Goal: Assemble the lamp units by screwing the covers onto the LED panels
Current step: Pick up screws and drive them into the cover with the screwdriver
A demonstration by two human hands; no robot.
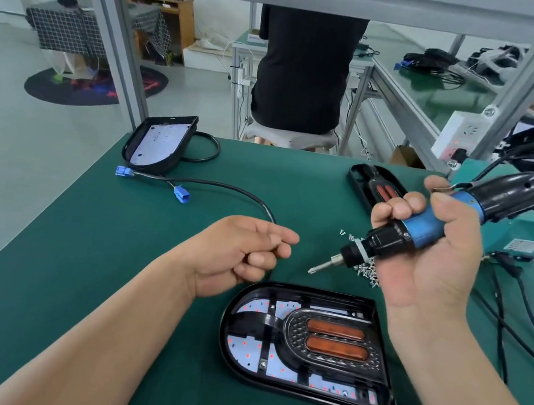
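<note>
A black lamp unit (307, 345) lies flat on the green mat in front of me, its cover with two orange lenses over the white LED panel. Above and to its right, my right hand (436, 260) grips a blue and black electric screwdriver (423, 224), whose bit points down-left toward the unit. Behind the bit lies a heap of small silver screws (365, 271). My left hand (244, 254) hovers left of the bit with fingers curled and thumb against the index finger; anything pinched there is too small to see.
A second LED panel in a black housing (160, 142) lies at the far left of the mat, and its cable with blue connectors (181, 195) runs across the mat. Another black cover (377, 187) rests at the back right. A teal power box (525, 232) and cables lie at right. A person in black (304, 70) sits beyond the bench.
</note>
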